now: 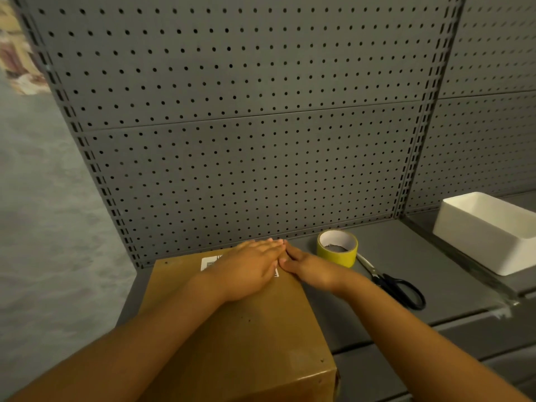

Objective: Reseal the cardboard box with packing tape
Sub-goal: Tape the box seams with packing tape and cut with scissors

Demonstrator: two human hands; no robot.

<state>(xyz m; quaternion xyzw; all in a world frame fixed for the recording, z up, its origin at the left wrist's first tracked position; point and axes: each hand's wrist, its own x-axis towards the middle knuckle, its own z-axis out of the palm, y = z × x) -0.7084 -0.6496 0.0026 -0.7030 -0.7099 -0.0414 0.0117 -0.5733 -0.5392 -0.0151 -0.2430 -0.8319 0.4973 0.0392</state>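
Note:
A brown cardboard box (pixel 261 338) lies on the grey shelf in front of me, its top closed, with a white barcode label partly showing near its far edge. My left hand (pixel 249 265) rests flat on the far part of the box top, fingers together and stretched out. My right hand (pixel 310 269) lies at the box's far right edge, fingers pointing left and touching the left hand's fingertips. A roll of yellow packing tape (pixel 337 248) stands on the shelf just right of the hands. Neither hand holds anything.
Black-handled scissors (pixel 397 285) lie on the shelf right of the box, blades pointing toward the tape. A white plastic bin (pixel 487 230) sits further right on the neighbouring shelf. A grey pegboard wall (pixel 246 126) rises directly behind. The shelf's front edge (pixel 464 317) runs at the right.

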